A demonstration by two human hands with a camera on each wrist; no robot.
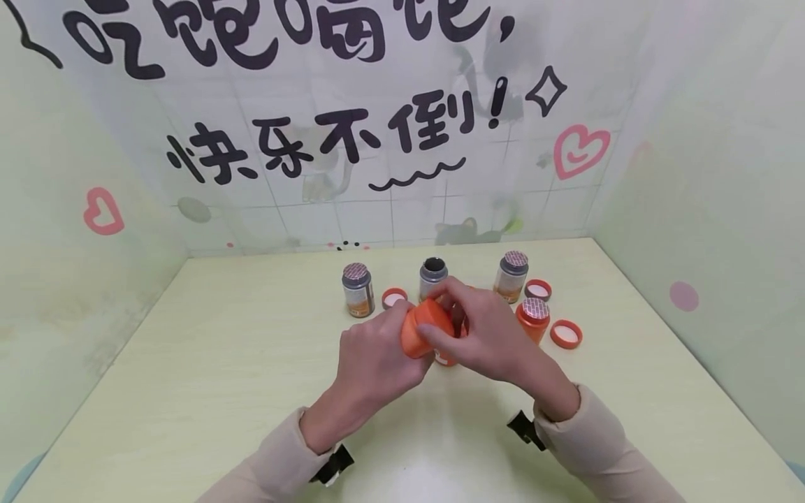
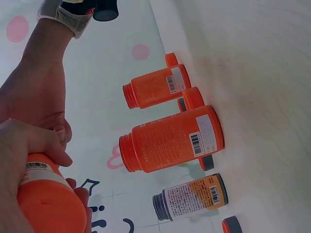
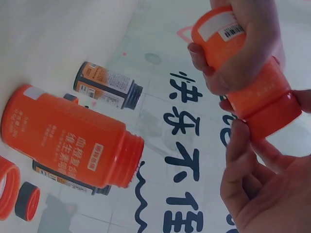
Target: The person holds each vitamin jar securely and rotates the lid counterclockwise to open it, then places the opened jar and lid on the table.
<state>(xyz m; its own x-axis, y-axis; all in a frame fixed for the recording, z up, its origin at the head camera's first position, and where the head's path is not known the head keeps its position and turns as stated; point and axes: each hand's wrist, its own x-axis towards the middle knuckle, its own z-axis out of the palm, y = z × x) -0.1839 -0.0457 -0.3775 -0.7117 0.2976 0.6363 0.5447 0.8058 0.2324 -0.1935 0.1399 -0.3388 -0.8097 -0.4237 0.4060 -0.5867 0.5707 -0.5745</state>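
Observation:
My left hand (image 1: pixel 377 356) is wrapped around the body of an orange bottle (image 3: pixel 260 85), lifted over the table and tilted. At the bottle's end is its ribbed orange cap (image 3: pixel 272 116), pinched between the thumb and fingers of my right hand (image 3: pixel 265 182). The bottle's round base faces the camera in the left wrist view. Right behind my hands stands a larger orange bottle (image 3: pixel 73 136) without a cap, mostly hidden in the head view. To its right is another uncapped orange bottle (image 1: pixel 533 328), its mouth covered by a patterned seal.
Grey bottles with orange-and-white labels stand farther back: one at the left (image 1: pixel 358 297) and one at the right (image 1: pixel 511 279) with seals, and a middle bottle (image 1: pixel 434 271) with a dark, open mouth. Loose caps lie between them, including an orange cap (image 1: pixel 567 334) at the right.

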